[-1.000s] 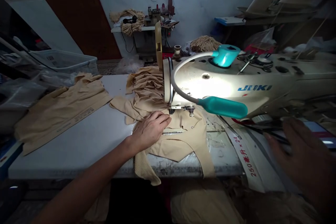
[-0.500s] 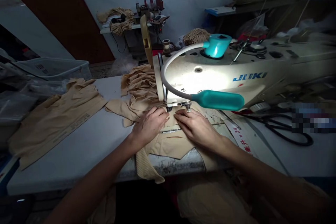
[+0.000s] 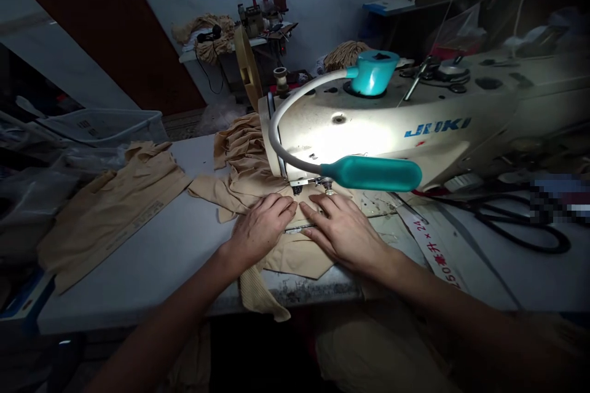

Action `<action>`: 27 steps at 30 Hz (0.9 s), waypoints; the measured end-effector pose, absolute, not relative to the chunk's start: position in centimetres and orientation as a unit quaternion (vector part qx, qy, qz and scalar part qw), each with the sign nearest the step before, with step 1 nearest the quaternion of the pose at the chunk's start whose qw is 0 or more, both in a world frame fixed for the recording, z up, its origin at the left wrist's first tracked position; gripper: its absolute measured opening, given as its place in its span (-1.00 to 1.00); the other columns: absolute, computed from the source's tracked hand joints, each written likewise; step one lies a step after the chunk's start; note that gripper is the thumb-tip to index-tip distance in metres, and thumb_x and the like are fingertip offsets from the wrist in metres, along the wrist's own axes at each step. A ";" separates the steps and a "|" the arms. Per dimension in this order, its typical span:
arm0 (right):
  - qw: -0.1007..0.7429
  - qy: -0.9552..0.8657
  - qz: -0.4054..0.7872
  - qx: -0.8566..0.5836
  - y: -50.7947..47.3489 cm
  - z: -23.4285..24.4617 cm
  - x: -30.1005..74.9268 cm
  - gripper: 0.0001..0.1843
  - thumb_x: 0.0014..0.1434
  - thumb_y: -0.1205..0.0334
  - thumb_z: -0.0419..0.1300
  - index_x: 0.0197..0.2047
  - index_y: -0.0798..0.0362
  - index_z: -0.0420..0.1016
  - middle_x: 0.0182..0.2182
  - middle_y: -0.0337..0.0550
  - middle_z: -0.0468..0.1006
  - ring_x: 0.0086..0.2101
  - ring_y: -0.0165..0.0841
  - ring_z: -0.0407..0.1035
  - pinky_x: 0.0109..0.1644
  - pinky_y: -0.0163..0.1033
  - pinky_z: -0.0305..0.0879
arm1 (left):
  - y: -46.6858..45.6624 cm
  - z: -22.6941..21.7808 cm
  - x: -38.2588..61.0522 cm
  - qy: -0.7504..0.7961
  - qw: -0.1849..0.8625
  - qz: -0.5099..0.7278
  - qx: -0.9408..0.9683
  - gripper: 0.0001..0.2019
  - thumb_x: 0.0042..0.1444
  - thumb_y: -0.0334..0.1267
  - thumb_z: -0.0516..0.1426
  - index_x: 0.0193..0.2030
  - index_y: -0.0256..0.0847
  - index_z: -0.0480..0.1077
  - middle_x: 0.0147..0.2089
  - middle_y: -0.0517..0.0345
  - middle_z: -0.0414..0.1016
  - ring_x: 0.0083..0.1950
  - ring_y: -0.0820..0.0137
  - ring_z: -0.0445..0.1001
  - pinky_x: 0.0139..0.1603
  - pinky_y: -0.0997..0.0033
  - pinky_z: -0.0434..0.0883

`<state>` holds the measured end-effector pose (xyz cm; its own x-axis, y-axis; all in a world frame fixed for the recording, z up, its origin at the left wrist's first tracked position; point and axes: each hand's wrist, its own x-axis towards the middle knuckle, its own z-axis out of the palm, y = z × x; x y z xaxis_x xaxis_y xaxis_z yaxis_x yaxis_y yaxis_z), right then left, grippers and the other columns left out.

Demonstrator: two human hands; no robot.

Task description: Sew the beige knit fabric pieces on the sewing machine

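A piece of tan knit fabric (image 3: 299, 256) lies on the bed of the sewing machine (image 3: 479, 147), under the presser foot (image 3: 297, 189). My left hand (image 3: 262, 226) is on the cloth just left of the foot, its fingers bent and pressed together on the edge. To the right of the foot, my right hand (image 3: 345, 230) rests on the same fabric with its fingers stretched and slightly apart. A ribbed strip (image 3: 260, 298) hangs over the table's front edge. More gathered tan cloth (image 3: 244, 141) is heaped behind the needle area.
A teal lamp (image 3: 375, 173) on a bendy neck lights the machine head. Tan garment pieces (image 3: 110, 215) lie at the left of the white table (image 3: 184, 282), beside a clear plastic bin (image 3: 106, 126). Black-handled scissors (image 3: 520, 221) and a marked paper strip (image 3: 433, 249) lie at right.
The right hand's fingers have spread and shifted slightly on the fabric. The left hand stays nearly in place on the cloth. The camera view has moved a little.
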<state>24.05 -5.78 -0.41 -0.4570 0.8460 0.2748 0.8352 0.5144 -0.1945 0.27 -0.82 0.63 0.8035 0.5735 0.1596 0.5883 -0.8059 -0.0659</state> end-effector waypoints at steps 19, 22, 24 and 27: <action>0.146 -0.854 -0.028 -0.499 -5.2 -0.6 23.4 -0.40 0.54 -0.09 0.03 0.47 0.04 0.37 0.36 0.25 0.38 0.18 0.11 0.33 0.18 0.19 0.31 | 0.3 -0.3 -0.6 -0.311 0.013 -0.135 -0.941 -0.60 0.57 -0.29 -0.07 0.42 -0.23 0.34 0.40 -0.04 0.46 0.45 0.16 0.34 0.45 0.05 0.41; 0.158 -0.848 -0.018 -0.505 -5.0 -0.7 23.5 -0.41 0.55 -0.08 0.02 0.47 0.03 0.37 0.34 0.25 0.41 0.18 0.10 0.34 0.21 0.21 0.31 | 1.3 -0.5 -0.9 -0.302 0.002 -0.141 -0.943 -0.59 0.57 -0.29 -0.07 0.45 -0.22 0.32 0.42 -0.03 0.44 0.47 0.18 0.33 0.47 0.05 0.40; 0.166 -0.844 -0.010 -0.509 -5.0 -0.8 23.7 -0.42 0.54 -0.08 0.04 0.47 0.01 0.38 0.33 0.23 0.43 0.18 0.10 0.34 0.21 0.22 0.33 | 1.7 -0.6 -1.1 -0.299 -0.003 -0.140 -0.944 -0.57 0.57 -0.28 -0.07 0.47 -0.18 0.30 0.43 -0.02 0.43 0.48 0.19 0.32 0.46 0.04 0.41; 0.175 -0.840 -0.006 -0.514 -4.9 -1.0 23.7 -0.44 0.54 -0.05 0.05 0.46 0.02 0.39 0.32 0.22 0.44 0.22 0.13 0.31 0.25 0.25 0.31 | 2.0 -0.6 -1.1 -0.304 -0.008 -0.135 -0.943 -0.57 0.57 -0.28 -0.07 0.48 -0.14 0.29 0.44 0.01 0.42 0.48 0.19 0.32 0.45 0.03 0.42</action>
